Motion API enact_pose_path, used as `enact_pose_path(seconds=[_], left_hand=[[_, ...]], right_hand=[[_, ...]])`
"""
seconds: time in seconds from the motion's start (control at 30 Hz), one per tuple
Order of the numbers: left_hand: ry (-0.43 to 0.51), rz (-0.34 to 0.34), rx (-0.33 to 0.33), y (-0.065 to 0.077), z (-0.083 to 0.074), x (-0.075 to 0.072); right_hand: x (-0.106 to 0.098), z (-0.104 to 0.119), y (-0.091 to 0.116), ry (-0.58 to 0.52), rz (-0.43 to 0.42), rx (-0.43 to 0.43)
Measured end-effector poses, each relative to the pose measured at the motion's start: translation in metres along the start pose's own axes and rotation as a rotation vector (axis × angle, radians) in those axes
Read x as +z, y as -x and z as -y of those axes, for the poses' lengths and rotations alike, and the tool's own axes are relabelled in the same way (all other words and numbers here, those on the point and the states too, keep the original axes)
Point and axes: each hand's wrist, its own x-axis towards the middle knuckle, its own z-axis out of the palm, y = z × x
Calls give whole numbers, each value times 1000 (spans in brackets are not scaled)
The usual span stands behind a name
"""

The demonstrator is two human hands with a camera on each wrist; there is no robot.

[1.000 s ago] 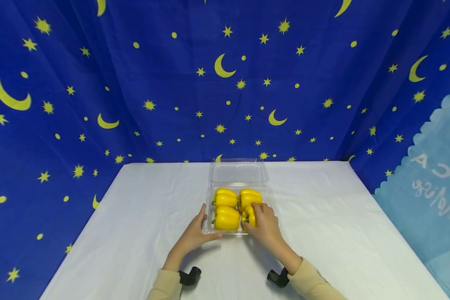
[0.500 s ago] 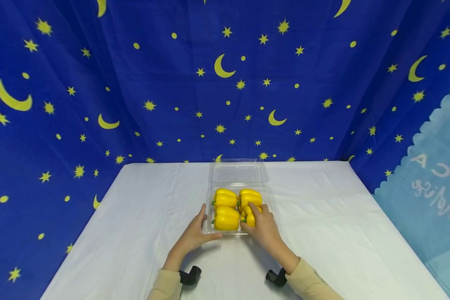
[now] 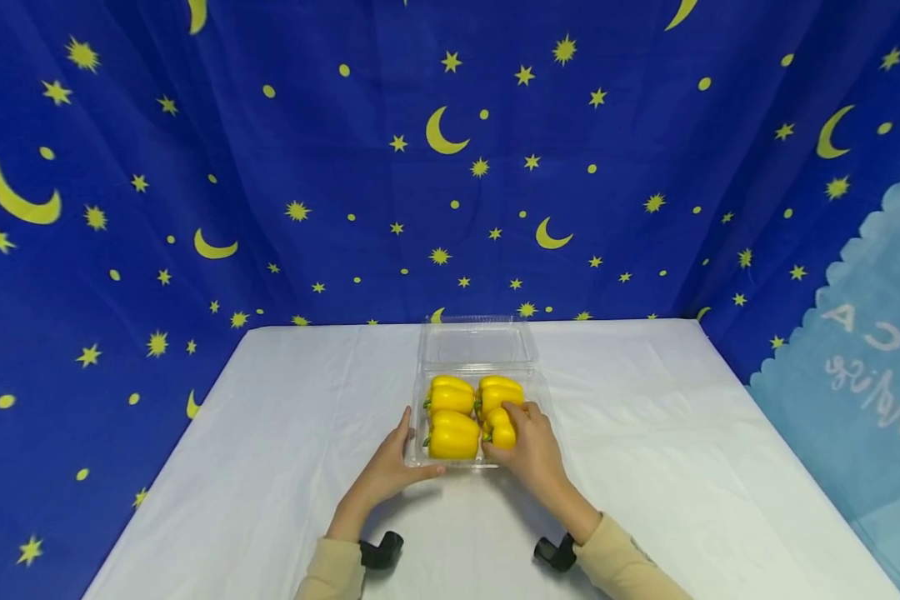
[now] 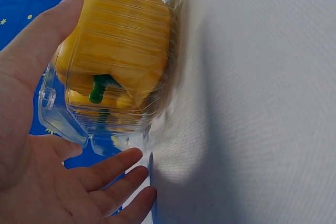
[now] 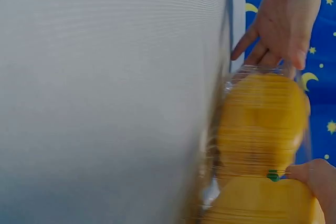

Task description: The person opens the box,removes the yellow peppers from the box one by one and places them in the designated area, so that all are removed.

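Observation:
A hinged clear plastic box (image 3: 461, 465) lies with its lid (image 3: 476, 343) folded back. In it, yellow bell peppers with green stems sit in two rows. My right hand (image 3: 534, 450) grips the front right bell pepper (image 3: 500, 429) between thumb and fingers; the palm hides its right side. Beside it sits the front left bell pepper (image 3: 453, 436). Behind are the back left bell pepper (image 3: 452, 395) and back right bell pepper (image 3: 499, 394). My left hand (image 3: 386, 471) rests at the box's front left corner, thumb along the front edge. In the left wrist view, its fingers are spread and fairly straight.
A white cloth (image 3: 285, 467) covers the table under the box. Behind it hangs a blue curtain (image 3: 360, 167) with yellow moons and stars. A light blue cloth with lettering (image 3: 870, 367) hangs on the right. Black wrist mounts (image 3: 381, 551) show at both cuffs.
The front right bell pepper has turned a little in my right hand, and its fingers have shifted slightly on it. My left hand and the box stay where they were.

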Motion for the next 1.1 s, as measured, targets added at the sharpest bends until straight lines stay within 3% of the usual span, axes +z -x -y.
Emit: enact_pose_path(seconds=[0.47, 1.1], left_hand=[[5, -9, 7, 0, 0, -2], [2, -2, -13, -1, 0, 1]], right_hand=[[-36, 20, -24, -99, -62, -50], [-64, -2, -49, -95, -55, 42]])
